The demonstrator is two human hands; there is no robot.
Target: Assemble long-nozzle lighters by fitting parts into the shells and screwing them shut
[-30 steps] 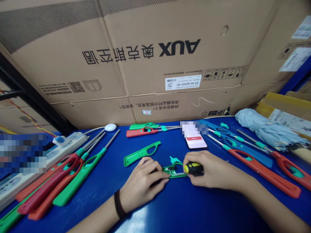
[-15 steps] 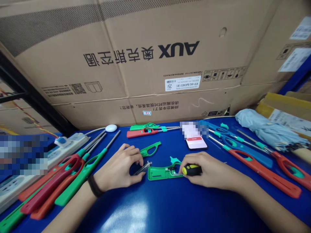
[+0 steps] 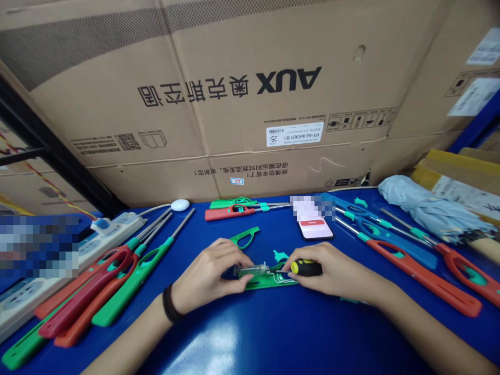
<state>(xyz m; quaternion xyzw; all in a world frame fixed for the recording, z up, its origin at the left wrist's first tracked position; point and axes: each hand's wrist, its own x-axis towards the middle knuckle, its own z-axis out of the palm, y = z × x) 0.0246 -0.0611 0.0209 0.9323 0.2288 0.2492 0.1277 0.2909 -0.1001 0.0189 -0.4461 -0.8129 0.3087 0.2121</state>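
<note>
Between the thumb and fingers of my left hand is a clear plastic fuel tank with a valve at its right end. It lies lengthwise over an opened green lighter casing, partly hiding it; whether it is fully seated I cannot tell. My right hand grips a yellow-and-black screwdriver, its shaft pointing left toward the tank's valve end. A white wire runs inside the casing near my right fingertips. The turquoise trigger piece shows just behind. Beyond my left hand lies the other green casing half.
Several long-nosed lighters lie at left beside a white power strip. More red lighters and blue ones sit at right, near a folded light-blue umbrella. A phone lies behind my hands, before a large cardboard box.
My left hand has moved right, bringing the clear fuel tank from beside the green casing to over it. My right hand stays near the casing with the screwdriver.
</note>
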